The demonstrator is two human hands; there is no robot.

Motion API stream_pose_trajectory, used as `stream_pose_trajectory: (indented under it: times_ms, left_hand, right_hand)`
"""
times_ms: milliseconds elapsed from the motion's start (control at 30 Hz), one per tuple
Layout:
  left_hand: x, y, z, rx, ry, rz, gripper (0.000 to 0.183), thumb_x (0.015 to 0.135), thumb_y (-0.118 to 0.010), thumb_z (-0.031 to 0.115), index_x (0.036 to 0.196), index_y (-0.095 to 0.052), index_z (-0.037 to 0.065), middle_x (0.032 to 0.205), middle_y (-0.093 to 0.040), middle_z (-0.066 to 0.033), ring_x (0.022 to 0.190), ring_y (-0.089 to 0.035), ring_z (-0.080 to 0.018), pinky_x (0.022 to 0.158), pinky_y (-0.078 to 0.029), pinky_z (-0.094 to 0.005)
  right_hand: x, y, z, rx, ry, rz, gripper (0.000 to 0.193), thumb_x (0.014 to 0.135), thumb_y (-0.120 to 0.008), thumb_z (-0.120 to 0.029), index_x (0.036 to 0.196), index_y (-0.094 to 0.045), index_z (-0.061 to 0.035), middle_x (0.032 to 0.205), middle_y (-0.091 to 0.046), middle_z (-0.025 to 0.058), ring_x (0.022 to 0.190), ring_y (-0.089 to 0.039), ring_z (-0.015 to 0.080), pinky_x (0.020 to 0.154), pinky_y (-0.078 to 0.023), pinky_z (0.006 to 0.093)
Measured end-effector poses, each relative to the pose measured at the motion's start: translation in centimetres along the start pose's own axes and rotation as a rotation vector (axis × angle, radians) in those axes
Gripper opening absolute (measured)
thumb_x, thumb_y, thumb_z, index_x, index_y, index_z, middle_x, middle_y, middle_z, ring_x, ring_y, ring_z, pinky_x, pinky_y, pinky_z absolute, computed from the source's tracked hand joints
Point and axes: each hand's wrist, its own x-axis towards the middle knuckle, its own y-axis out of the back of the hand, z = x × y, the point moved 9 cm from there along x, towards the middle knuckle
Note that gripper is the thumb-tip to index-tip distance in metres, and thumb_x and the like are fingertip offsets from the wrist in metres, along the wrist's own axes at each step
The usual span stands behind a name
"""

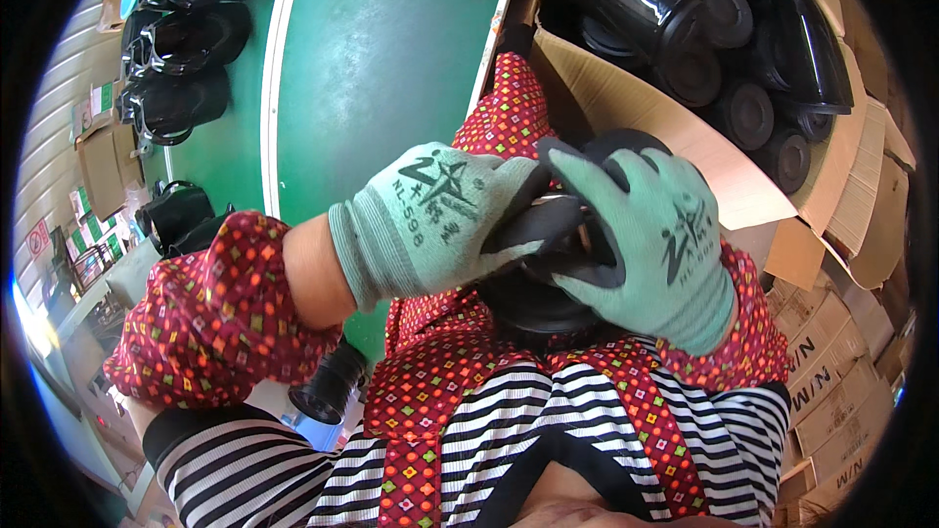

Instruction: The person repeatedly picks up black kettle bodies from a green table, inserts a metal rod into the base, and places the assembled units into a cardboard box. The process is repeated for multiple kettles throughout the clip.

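My two hands, in pale green gloves with dark palms and fingers, meet in front of my chest. Between them is a glossy black round part point(538, 305) with a wide rim; its exact kind I cannot make out. The left hand point(440, 220) has its fingers curled against the upper left of the part. From the other side, the right hand point(646, 240) grips it, thumb below and fingers above. Gloves cover much of the part, including where the fingertips press. A dark rounded edge point(626, 144) shows just beyond the right hand's fingers.
A green worktable point(381, 59) with a pale strip lies ahead. Several glossy black parts point(186, 39) stand along its far left. At right, an open carton point(675, 152) holds many black rounded parts point(646, 5), near stacked cartons point(831, 411). Another black cylindrical part point(331, 386) sits below my left forearm.
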Motion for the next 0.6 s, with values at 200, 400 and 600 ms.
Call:
stream_pose_trajectory:
  times_ms: [200, 400, 600]
  left_hand:
    - [4.5, -0.1, -2.4, -0.004, -0.259, -0.031, 0.044, 0.086, -0.079, 0.028, 0.124, -0.065, 0.010, 0.100, -0.074, -0.0146, 0.090, -0.073, -0.0358, 0.082, -0.059, -0.0445]
    - [4.5, -0.2, -2.9, -0.011, -0.459, 0.152, 0.051, 0.081, -0.081, 0.025, 0.126, -0.065, 0.009, 0.100, -0.074, -0.0149, 0.091, -0.073, -0.0367, 0.083, -0.059, -0.0437]
    - [2.4, 1.9, -1.8, 0.071, -0.360, 0.377, 0.037, 0.090, -0.076, 0.023, 0.119, -0.070, 0.002, 0.100, -0.073, -0.0205, 0.086, -0.073, -0.0403, 0.080, -0.059, -0.0436]
  right_hand:
    - [-1.1, 0.6, 0.8, -0.104, -0.199, -0.090, 0.072, 0.089, -0.074, -0.047, 0.149, -0.059, -0.0097, 0.094, -0.057, 0.0100, 0.082, -0.060, 0.0286, 0.072, -0.046, 0.0445]
    - [-1.1, 0.8, -0.7, -0.218, -0.237, -0.152, 0.068, 0.091, -0.073, -0.042, 0.149, -0.059, -0.0099, 0.098, -0.063, 0.0130, 0.085, -0.065, 0.0296, 0.073, -0.052, 0.0434]
    - [-2.1, 3.7, -2.2, -0.185, 0.039, 0.302, 0.058, 0.085, -0.078, -0.033, 0.138, -0.066, -0.0100, 0.119, -0.066, 0.0131, 0.113, -0.061, 0.0338, 0.104, -0.045, 0.0539]
